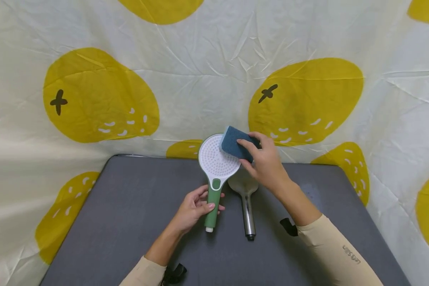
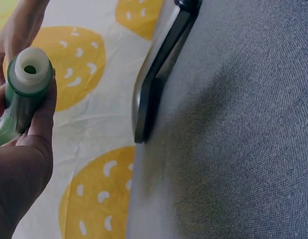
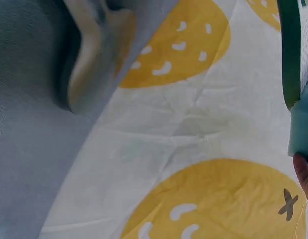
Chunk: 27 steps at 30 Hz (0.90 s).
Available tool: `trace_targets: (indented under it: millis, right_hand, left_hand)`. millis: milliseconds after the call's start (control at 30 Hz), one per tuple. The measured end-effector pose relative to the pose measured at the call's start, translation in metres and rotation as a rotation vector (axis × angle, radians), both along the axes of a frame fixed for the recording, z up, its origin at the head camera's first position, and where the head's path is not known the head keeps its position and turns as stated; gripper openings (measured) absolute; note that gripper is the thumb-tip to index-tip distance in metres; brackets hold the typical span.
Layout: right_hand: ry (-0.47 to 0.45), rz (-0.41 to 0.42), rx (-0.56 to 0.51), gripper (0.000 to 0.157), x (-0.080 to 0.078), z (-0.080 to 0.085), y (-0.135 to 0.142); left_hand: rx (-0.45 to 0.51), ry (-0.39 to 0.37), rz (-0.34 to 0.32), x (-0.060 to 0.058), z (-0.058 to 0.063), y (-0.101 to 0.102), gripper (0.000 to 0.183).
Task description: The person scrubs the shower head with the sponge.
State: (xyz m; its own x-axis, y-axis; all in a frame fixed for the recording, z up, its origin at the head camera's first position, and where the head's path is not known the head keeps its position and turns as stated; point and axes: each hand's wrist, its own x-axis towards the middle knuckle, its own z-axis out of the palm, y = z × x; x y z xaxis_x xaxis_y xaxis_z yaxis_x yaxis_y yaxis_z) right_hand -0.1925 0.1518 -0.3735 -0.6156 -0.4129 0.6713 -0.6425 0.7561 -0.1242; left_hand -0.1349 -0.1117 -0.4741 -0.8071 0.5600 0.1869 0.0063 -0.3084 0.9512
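Observation:
My left hand (image 1: pixel 194 208) grips the green handle of a shower head (image 1: pixel 217 157), raised over the table with its white nozzle face toward me. In the left wrist view the handle's hollow white end (image 2: pixel 32 69) shows between thumb and fingers. A blue sponge (image 1: pixel 237 143) with a dark scouring side is pinched in my right hand (image 1: pixel 266 161). Its pale side lies against the right edge of the nozzle face; the right wrist view shows the light sponge layer (image 3: pixel 301 127) touching the shower head's rim (image 3: pixel 290 59).
A second, metallic shower head (image 1: pixel 248 210) lies on the grey table (image 1: pixel 136 222), its head partly hidden behind the green one and my right hand. Behind the table's far edge hangs a white cloth (image 1: pixel 200 91) printed with yellow fruit shapes.

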Motion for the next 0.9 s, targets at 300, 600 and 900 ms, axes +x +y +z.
trace_targets:
  millis: [300, 600, 900]
  right_hand:
    - [-0.029, 0.062, 0.023, 0.059, 0.024, -0.037, -0.016]
    - [-0.076, 0.109, 0.042, 0.058, 0.052, -0.056, -0.036]
    - [-0.021, 0.041, 0.015, 0.058, 0.032, -0.035, -0.019]
  left_hand:
    - [0.0, -0.015, 0.028, -0.003, -0.006, -0.002, 0.059]
    - [0.007, -0.028, 0.012, -0.004, -0.006, -0.001, 0.062]
    - [0.035, 0.001, -0.021, -0.006, -0.003, 0.002, 0.058]
